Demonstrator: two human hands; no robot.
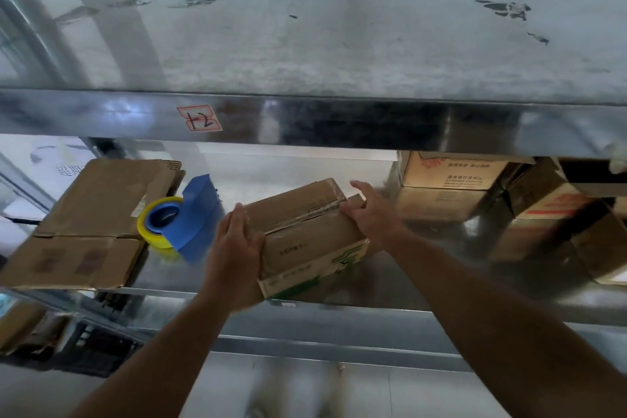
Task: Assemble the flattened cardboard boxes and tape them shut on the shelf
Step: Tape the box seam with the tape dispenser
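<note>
A small assembled cardboard box (307,237) with green print and tape along its top seam sits at an angle on the metal shelf (390,285), overhanging the front edge a little. My left hand (234,248) lies flat against the box's left side, fingers straight. My right hand (371,210) rests on the box's far right top corner, fingers extended. A blue tape dispenser with a yellow roll (179,220) stands just left of the box. Flattened cardboard boxes (91,224) lie stacked at the left end of the shelf.
Several assembled boxes (451,187) crowd the right end of the shelf. An upper shelf (305,44) with a handwritten label (199,118) overhangs the work area. Below are a lower shelf with dark clutter (95,346) and the floor.
</note>
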